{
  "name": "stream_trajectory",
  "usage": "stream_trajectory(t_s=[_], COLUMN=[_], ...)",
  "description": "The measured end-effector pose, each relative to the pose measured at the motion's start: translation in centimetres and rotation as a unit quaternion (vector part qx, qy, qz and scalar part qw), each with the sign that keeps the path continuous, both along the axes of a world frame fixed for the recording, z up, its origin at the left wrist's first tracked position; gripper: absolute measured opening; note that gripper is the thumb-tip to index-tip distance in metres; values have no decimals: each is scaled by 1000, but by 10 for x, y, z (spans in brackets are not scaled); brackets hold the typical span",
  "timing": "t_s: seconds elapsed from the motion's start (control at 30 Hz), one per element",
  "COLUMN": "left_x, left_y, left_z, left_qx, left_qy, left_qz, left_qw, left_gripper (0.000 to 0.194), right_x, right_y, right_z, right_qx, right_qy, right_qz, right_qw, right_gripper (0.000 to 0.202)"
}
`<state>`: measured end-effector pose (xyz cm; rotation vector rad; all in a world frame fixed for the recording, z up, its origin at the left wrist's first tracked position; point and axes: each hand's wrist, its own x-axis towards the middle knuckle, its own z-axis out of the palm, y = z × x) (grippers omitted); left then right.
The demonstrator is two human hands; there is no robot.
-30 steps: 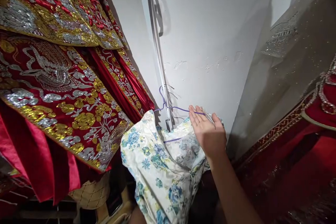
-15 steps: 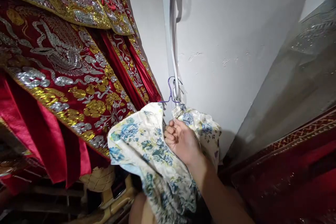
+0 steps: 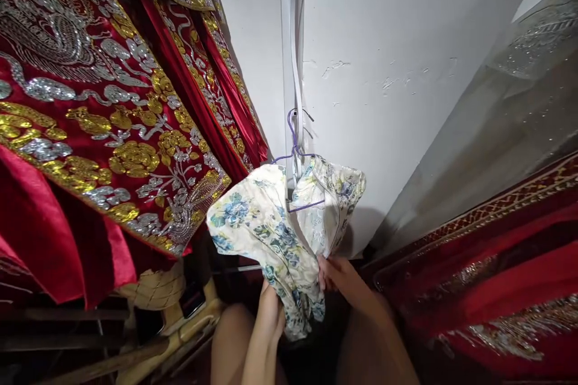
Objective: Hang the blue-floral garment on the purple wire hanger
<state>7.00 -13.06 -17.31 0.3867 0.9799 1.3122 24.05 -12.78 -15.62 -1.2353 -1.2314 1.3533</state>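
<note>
Both hands work at the lower end of a floral garment [image 3: 275,234] hanging near the centre of the frame. Left hand [image 3: 271,313] comes up from the bottom edge and closes around the bunched lower fabric, fingers wrapped on the cloth. Right hand [image 3: 336,274] sits just to the right of it and slightly higher, fingertips pinching the garment's right-hand edge; how firmly it grips is hard to tell, since the cloth hides part of the fingers.

The garment is white with blue and green flowers, and it hangs from a purple wire hanger [image 3: 293,144] whose hook catches on a white strip [image 3: 295,42] running down the pale wall [image 3: 383,72]. Its long axis runs roughly up and down the frame, hanger at the top, gathered hem at the bottom where the hands are. So the hanger lies straight above both hands, towards the upper middle of the frame, and the right hand is a little nearer to it than the left.

Filling the upper left is a red robe [image 3: 90,120] thick with gold and silver embroidery, its edge just beside the floral cloth. At the right edge hangs another red embroidered cloth [image 3: 497,264] under a clear plastic cover [image 3: 497,108]. A woven basket [image 3: 156,292] shows at the lower left.
</note>
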Motion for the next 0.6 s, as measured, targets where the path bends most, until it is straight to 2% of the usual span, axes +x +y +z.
stream_trajectory(t_s=[0.07, 0.1, 0.27, 0.33, 0.4, 0.43, 0.5, 0.53, 0.6], left_x=[-1, -1, 2, 5, 7, 7, 5, 4, 2], left_y=[-1, -2, -3, -2, 1, 4, 10, 12, 11], left_z=[3, 5, 12, 12, 8, 4, -6, -13, -26], left_qx=[5, 9, 20, 9, 6, 9, 18, 24, 59], left_qy=[-26, -35, -48, -47, -33, -16, 47, 92, 206], left_qz=[-30, -44, -97, -111, -94, -61, 66, 151, 302], left_qw=[999, 998, 994, 993, 995, 998, 997, 984, 929], left_gripper=[47, 46, 36, 34, 33, 32, 30, 28, 23], right_x=[1, 1, -3, -3, -1, 1, 7, 10, 15], right_y=[-2, -4, -15, -17, -19, -20, -22, -23, -24], right_z=[3, 3, -6, -9, -10, -11, -13, -14, -17], right_qx=[-5, -8, 5, 21, 29, 27, 13, 3, -8], right_qy=[-37, -43, -42, -22, -7, -8, -23, -32, -43], right_qz=[83, 93, 54, 70, 78, 71, 45, 32, 14], right_qw=[996, 995, 998, 997, 997, 997, 999, 999, 999], right_gripper=[52, 49, 19, 19, 22, 23, 23, 22, 22])
